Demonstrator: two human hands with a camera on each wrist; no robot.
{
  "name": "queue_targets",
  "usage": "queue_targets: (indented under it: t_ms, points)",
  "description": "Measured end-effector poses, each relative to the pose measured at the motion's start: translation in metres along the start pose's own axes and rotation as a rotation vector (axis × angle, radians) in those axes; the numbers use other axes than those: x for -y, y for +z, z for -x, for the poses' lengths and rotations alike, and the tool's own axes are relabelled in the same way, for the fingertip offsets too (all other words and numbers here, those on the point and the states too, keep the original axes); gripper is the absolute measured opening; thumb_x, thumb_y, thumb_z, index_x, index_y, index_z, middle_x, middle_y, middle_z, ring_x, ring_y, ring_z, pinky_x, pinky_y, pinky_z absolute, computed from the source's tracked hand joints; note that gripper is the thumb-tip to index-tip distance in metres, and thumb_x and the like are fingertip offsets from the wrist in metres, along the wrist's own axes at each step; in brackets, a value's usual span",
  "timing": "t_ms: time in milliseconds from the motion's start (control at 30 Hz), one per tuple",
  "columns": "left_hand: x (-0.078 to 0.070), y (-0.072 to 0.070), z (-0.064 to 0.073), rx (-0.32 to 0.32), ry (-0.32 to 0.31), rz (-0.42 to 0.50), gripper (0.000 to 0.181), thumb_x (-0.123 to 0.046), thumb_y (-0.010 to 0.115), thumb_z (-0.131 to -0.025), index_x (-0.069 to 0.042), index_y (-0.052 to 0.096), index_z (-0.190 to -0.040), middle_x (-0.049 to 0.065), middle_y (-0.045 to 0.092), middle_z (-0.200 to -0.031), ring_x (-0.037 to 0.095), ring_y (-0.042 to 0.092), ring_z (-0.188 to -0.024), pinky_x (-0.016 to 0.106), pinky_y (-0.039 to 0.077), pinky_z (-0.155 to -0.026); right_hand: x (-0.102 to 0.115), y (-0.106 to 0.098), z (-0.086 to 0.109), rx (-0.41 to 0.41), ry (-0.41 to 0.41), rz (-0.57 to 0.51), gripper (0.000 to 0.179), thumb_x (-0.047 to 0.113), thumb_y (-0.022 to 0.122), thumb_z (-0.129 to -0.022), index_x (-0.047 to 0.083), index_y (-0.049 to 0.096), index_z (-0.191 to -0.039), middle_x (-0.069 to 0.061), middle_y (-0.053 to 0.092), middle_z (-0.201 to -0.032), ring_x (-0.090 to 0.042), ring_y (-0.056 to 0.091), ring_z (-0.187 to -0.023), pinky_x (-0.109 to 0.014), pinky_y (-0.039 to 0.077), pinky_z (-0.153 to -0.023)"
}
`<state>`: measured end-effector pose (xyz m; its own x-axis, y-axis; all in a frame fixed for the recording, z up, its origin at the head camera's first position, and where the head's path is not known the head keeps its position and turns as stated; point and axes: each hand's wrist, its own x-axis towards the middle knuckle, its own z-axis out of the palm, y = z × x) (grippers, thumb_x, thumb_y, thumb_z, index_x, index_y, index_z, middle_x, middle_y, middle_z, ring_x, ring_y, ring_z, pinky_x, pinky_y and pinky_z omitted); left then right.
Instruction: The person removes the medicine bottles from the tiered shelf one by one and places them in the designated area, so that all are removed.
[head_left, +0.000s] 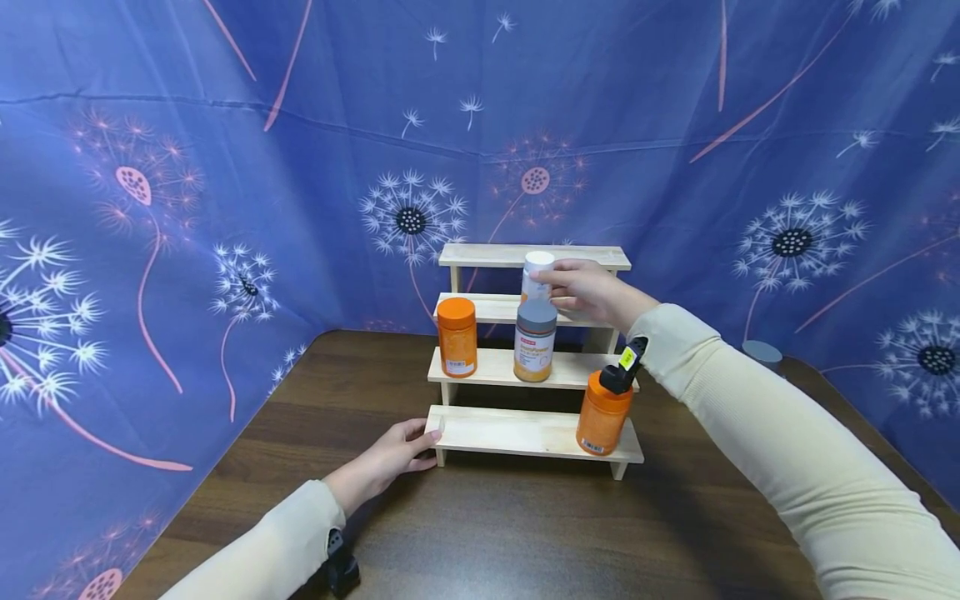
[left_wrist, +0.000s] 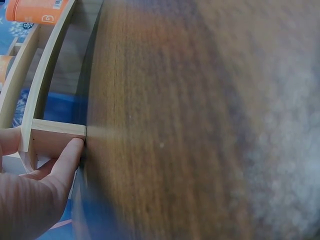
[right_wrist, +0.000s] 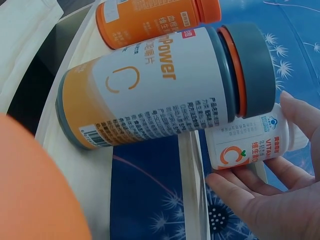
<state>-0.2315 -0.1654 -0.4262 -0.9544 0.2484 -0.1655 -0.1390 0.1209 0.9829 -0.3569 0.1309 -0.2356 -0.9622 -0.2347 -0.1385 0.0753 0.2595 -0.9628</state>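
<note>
Holding the white bottle [right_wrist: 245, 141] (upright) is the right grip [head_left: 596, 290].

the head view is evenly lit, with soft sheen on the counter [head_left: 536, 533] at bottom centre. glare and blur wash the left wrist view's right side; the shelf [left_wrist: 44, 77] bows, upper left. the right wrist view's lower-left orange bottle [right_wrist: 37, 187] is unfocused.

We've got our left hand [head_left: 393, 452] low, gripping the front left corner of the rack [head_left: 487, 429], thumb above, fingers below, left forearm [head_left: 262, 542] stretched forward. Our right hand [head_left: 592, 292] is up toward the rack's rear right corner, thumb opposing fingers in a grip; right arm [head_left: 780, 442] angles in from the right.
</note>
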Motion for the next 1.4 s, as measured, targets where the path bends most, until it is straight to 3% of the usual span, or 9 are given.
queue_targets:
  t_ms: [133, 633, 1000, 1400]
  points:
    - [-0.001, 0.0, 0.0, 0.003, 0.0, -0.004, 0.048, -0.014, 0.05, -0.101, 0.015, 0.036, -0.137, 0.027, 0.05, -0.129, 0.021, 0.06, -0.105, 0.041, 0.056, -0.095, -0.002, -0.004, 0.002, -0.016, -0.008, -0.002, 0.064, 0.039, 0.07, -0.088, 0.009, 0.047, -0.14, -0.002, 0.056, -0.121, -0.016, 0.057, -0.104, -0.027, 0.054, -0.095]
    - [0.0, 0.001, 0.003, 0.005, -0.003, -0.01, 0.051, -0.015, 0.052, -0.101, 0.015, 0.036, -0.138, 0.026, 0.05, -0.128, 0.022, 0.06, -0.104, 0.041, 0.056, -0.094, -0.007, -0.018, 0.011, -0.021, -0.007, -0.048, 0.062, 0.032, 0.064, -0.093, 0.007, 0.04, -0.144, -0.01, 0.048, -0.134, -0.019, 0.054, -0.11, -0.038, 0.045, -0.11]
    - [0.002, 0.001, 0.003, 0.026, 0.019, -0.008, 0.051, -0.016, 0.052, -0.101, 0.016, 0.036, -0.137, 0.024, 0.053, -0.125, 0.02, 0.06, -0.104, 0.04, 0.056, -0.095, -0.02, -0.031, 0.015, -0.043, -0.026, -0.009, 0.069, 0.037, 0.067, -0.091, 0.004, 0.038, -0.145, -0.015, 0.046, -0.141, -0.022, 0.054, -0.113, -0.039, 0.049, -0.105]
    - [0.001, 0.002, 0.002, 0.037, 0.02, -0.009, 0.051, -0.015, 0.051, -0.101, 0.016, 0.034, -0.138, 0.024, 0.052, -0.126, 0.02, 0.06, -0.104, 0.041, 0.055, -0.096, -0.022, -0.046, 0.031, -0.067, -0.006, -0.018, 0.075, 0.032, 0.064, -0.094, 0.006, 0.025, -0.153, -0.02, 0.036, -0.15, -0.031, 0.046, -0.13, -0.042, 0.044, -0.11]
